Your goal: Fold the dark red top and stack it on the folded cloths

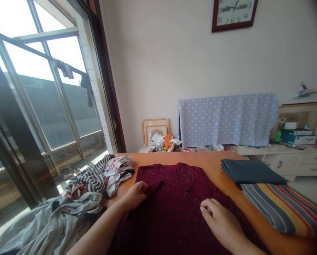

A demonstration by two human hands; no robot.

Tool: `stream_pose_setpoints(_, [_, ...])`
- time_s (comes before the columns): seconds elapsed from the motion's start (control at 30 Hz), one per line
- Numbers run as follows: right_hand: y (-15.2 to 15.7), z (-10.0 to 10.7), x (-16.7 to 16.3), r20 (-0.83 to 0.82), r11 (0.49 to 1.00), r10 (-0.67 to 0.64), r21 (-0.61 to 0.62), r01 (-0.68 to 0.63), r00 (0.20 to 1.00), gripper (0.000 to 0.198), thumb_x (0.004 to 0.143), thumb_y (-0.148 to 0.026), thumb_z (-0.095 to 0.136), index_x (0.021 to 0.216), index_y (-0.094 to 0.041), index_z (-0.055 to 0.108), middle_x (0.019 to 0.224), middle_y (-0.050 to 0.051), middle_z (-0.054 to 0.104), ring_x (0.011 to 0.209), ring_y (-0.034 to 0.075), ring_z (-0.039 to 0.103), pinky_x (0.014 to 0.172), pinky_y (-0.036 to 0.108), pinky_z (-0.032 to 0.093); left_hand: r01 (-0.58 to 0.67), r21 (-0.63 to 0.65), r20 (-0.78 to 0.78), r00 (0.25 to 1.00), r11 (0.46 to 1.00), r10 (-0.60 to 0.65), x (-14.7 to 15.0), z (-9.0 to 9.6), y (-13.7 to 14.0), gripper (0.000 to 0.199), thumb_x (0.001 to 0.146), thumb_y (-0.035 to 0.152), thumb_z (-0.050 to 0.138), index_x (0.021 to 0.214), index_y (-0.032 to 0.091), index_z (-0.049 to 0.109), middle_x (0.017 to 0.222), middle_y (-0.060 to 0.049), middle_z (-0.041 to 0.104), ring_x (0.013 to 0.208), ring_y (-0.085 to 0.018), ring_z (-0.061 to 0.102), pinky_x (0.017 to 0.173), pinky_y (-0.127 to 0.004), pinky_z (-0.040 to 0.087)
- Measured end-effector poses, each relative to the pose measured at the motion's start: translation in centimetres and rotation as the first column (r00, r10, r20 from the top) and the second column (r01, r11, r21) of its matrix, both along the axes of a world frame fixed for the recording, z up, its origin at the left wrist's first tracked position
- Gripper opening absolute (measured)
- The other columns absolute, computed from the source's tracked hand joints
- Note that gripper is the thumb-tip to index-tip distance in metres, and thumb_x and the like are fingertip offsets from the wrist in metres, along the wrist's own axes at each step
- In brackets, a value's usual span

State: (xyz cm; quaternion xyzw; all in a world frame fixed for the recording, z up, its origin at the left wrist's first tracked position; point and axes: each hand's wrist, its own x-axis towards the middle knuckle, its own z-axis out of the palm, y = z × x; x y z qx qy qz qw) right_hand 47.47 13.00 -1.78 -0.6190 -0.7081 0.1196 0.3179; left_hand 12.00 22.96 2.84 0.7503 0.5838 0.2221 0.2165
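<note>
A maroon long top (pixel 174 198) with small dark beads around its neckline lies spread on the table, neckline away from me. Its left sleeve is folded inward over the body. My left hand (pixel 136 194) is closed at that folded sleeve, pinching the cloth by its edge. Over the right side of the top is my right hand (pixel 219 216), its fingers loosely curled and no cloth visible in them. The lower part of the top runs out of view between my forearms.
Loose clothes lie at left: a grey garment (pixel 60 223), a striped one (pixel 92 175) and a pinkish-white one (pixel 118 171). Folded dark-blue cloth (pixel 254 170) and striped cloth (pixel 288 209) lie at the right of the wooden table (pixel 145 159). A white cabinet (pixel 291 163) stands behind.
</note>
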Motion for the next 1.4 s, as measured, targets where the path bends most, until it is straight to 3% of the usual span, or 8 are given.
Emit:
stream_pose_setpoints(0.3, [-0.3,0.3,-0.2,0.017,1.000,-0.024,0.011,0.024,1.000,0.024,0.093,-0.035,0.041,0.086,-0.027,0.062,0.085,-0.001,0.066,0.074,0.016,0.062,0.064,0.026,0.037,-0.059,0.066,-0.082,0.995,0.996,0.065,0.4,0.6,-0.4,0.013,0.076,0.019,0.059,0.084,0.023,0.068,0.085,-0.001,0.068,0.082,-0.018,0.062,0.075,-0.026,0.043])
stream_pose_setpoints(0.47, [-0.5,0.6,-0.2,0.015,1.000,-0.028,0.011,0.028,0.999,0.023,0.094,-0.034,0.042,0.087,-0.026,0.062,0.085,-0.001,0.065,0.074,0.016,0.061,0.064,0.027,0.036,-0.033,0.097,-0.130,0.991,0.995,0.045,0.3,-0.4,0.4,0.011,0.070,0.018,0.064,0.079,0.023,0.069,0.090,-0.002,0.066,0.083,-0.017,0.061,0.073,-0.024,0.041])
stream_pose_setpoints(0.73, [-0.3,0.3,-0.3,0.023,0.999,-0.038,0.033,0.038,0.999,0.020,0.092,-0.030,0.044,0.085,-0.026,0.062,0.083,-0.001,0.064,0.071,0.015,0.060,0.063,0.027,0.034,-0.066,0.152,-0.115,0.990,0.986,0.084,0.6,-1.9,0.8,0.008,0.078,0.021,0.057,0.075,0.020,0.064,0.087,-0.003,0.063,0.083,-0.016,0.058,0.075,-0.025,0.038])
stream_pose_setpoints(0.97, [-0.4,0.1,-0.2,0.042,0.999,-0.037,0.042,0.035,0.998,0.019,0.093,-0.028,0.044,0.085,-0.025,0.060,0.083,-0.001,0.063,0.072,0.015,0.059,0.064,0.027,0.032,-0.106,0.113,0.075,0.992,0.988,0.098,0.0,-0.8,-0.2,0.015,0.083,0.034,0.052,0.075,0.021,0.055,0.074,0.000,0.062,0.072,-0.016,0.057,0.067,-0.025,0.040])
stream_pose_setpoints(1.13, [-0.2,-0.5,-0.2,0.105,0.997,-0.046,0.067,0.039,0.993,0.018,0.093,-0.026,0.044,0.088,-0.026,0.060,0.087,0.000,0.063,0.076,0.016,0.060,0.064,0.027,0.032,-0.160,0.072,0.316,0.940,0.985,0.130,-0.5,-0.5,-1.4,0.030,0.084,0.051,0.046,0.080,0.022,0.049,0.083,-0.004,0.068,0.076,-0.017,0.065,0.071,-0.028,0.049])
stream_pose_setpoints(1.27, [-0.1,-1.0,-0.4,0.203,0.993,-0.053,0.117,0.030,0.978,0.017,0.094,-0.025,0.044,0.090,-0.025,0.060,0.089,0.001,0.063,0.079,0.017,0.061,0.066,0.028,0.032,-0.166,0.029,0.438,0.889,0.986,0.137,-0.9,0.9,-4.5,0.039,0.083,0.059,0.046,0.085,0.020,0.050,0.082,-0.005,0.070,0.072,-0.018,0.065,0.067,-0.030,0.051])
stream_pose_setpoints(1.4, [-0.5,-1.0,-1.0,0.313,0.987,-0.083,0.154,0.036,0.946,0.019,0.095,-0.023,0.042,0.090,-0.024,0.060,0.089,0.003,0.062,0.082,0.019,0.060,0.068,0.030,0.032,-0.147,-0.031,0.509,0.849,0.989,0.142,-1.2,2.7,-9.7,0.042,0.082,0.062,0.050,0.083,0.020,0.052,0.080,-0.003,0.068,0.070,-0.017,0.062,0.066,-0.028,0.048])
